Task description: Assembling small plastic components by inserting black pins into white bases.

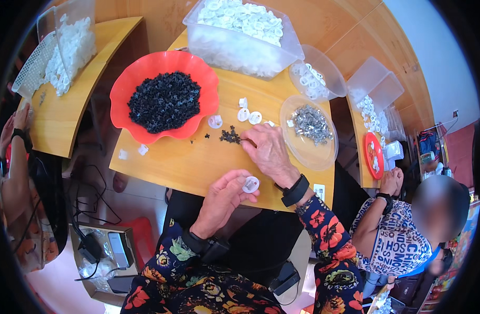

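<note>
Side table [67,118]: at far left, bearing a spill of white parts [72,55]; a co-worker's hand [21,116] is at its edge.
Red bowl [120,97]: scalloped, on the wooden table [172,167], heaped with small black pieces [164,102].
Left hand [224,201]: thumb and fingers grasp a white round part [251,184] by its rim, near the table's front edge.
Black pile [230,135]: loose on the table between bowl and right hand, with white discs [255,118] lying just behind it.
Clear bin [224,55]: at the back, full of white ring-shaped parts [242,20].
Right hand [270,152]: fingertips drawn together at the black pile's right edge; I cannot tell whether they pinch a piece.
Clear dish [305,158]: just right of that hand, holding small silvery parts [313,125].
Red plate [370,166]: at far right, near another co-worker's joined hands [391,181].
</note>
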A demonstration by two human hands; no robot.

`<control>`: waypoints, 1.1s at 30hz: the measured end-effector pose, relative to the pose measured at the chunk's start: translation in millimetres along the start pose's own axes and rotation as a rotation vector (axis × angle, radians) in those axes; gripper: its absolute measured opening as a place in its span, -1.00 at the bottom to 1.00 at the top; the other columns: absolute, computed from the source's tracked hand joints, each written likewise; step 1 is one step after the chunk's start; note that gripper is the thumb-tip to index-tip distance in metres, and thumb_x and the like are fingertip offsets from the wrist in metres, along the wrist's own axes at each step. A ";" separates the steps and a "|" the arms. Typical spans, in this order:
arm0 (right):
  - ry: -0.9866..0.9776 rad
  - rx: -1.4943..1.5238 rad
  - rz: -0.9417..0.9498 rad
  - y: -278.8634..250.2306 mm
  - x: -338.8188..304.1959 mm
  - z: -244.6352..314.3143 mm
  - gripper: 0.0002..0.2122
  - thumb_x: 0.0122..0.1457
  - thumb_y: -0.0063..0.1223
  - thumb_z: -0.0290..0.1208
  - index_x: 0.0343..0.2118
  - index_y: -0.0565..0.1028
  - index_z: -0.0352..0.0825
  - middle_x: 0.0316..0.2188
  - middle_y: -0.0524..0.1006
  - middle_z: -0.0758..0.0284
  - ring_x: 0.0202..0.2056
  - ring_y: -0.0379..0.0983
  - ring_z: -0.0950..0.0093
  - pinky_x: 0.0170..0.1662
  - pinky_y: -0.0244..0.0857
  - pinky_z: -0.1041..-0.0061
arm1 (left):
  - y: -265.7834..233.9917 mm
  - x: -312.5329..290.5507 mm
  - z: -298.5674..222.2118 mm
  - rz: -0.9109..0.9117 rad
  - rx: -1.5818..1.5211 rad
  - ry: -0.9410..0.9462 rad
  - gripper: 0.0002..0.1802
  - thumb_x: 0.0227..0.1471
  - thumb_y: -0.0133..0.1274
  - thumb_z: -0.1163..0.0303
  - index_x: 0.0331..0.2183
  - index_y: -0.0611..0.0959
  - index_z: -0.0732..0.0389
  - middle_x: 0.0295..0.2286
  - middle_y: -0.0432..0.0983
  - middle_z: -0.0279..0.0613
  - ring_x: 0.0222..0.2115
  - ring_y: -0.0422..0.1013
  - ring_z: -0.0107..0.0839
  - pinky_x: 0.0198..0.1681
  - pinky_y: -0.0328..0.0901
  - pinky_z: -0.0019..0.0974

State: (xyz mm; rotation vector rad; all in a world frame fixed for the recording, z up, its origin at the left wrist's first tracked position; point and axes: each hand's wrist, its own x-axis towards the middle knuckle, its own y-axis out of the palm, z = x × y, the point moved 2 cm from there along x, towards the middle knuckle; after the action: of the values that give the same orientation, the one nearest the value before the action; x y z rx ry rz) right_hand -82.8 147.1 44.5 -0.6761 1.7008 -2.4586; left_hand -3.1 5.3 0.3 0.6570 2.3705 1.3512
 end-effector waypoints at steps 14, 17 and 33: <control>-0.107 0.066 0.031 -5.9 -11.6 12.3 -0.91 -0.12 0.02 -0.56 -0.49 0.49 -0.27 -0.53 0.48 0.31 -0.41 0.39 0.26 -0.31 0.08 0.28 | 0.6 0.6 5.5 -0.017 0.059 0.026 -0.71 0.22 -0.15 0.32 -0.14 0.44 0.35 -0.33 0.47 -0.14 -0.33 0.45 -0.38 -0.26 0.39 -0.35; -0.142 0.171 -0.055 -9.0 -15.1 11.3 -0.90 -0.09 -0.01 -0.60 -0.47 0.50 -0.31 -0.53 0.51 0.27 -0.42 0.42 0.23 -0.31 0.19 0.26 | 3.2 -0.1 4.7 -0.018 0.079 0.025 -0.71 0.23 -0.15 0.32 -0.15 0.45 0.35 -0.33 0.47 -0.15 -0.34 0.45 -0.39 -0.27 0.39 -0.35; -0.184 -0.038 0.029 -11.9 -14.5 9.0 -0.92 -0.10 0.01 -0.54 -0.49 0.50 -0.28 -0.53 0.47 0.36 -0.41 0.36 0.34 -0.26 0.09 0.35 | 3.5 -3.3 5.6 -0.048 0.116 -0.009 -0.72 0.22 -0.15 0.33 -0.15 0.45 0.34 -0.32 0.47 -0.13 -0.34 0.45 -0.39 -0.27 0.39 -0.36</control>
State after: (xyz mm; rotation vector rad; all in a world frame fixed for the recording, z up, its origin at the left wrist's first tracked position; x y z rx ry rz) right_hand -64.1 148.3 53.4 -0.8458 1.6790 -2.2713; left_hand 3.3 9.1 0.8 0.6323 2.4559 1.1959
